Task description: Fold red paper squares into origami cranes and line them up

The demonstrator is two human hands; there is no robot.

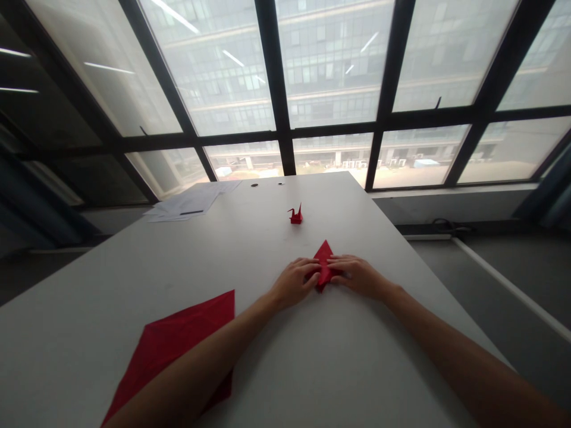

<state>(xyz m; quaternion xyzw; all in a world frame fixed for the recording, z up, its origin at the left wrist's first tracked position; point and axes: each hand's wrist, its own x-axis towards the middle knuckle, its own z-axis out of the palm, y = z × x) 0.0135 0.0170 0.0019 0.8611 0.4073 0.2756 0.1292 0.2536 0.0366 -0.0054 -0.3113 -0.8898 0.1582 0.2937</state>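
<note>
A small piece of folded red paper (pixel 325 268), diamond-shaped with pointed ends, lies on the white table between my hands. My left hand (pixel 295 279) has its fingers and thumb on the paper's left side. From the right, my right hand (pixel 354 275) holds the opposite side, fingertips close to the middle crease. My fingers cover both side corners of the paper. Just beyond stands a finished red paper crane (pixel 295 215), apart from both hands. A large creased sheet of red paper (pixel 178 330) lies at the lower left, partly hidden under my left forearm.
Several white paper sheets (pixel 185 202) with a dark pen (pixel 191 212) on them lie at the table's far left. A dark round table hole (pixel 254 185) and a small dark item (pixel 281 183) are near the far edge. The white table (pixel 250 244) ends before large windows.
</note>
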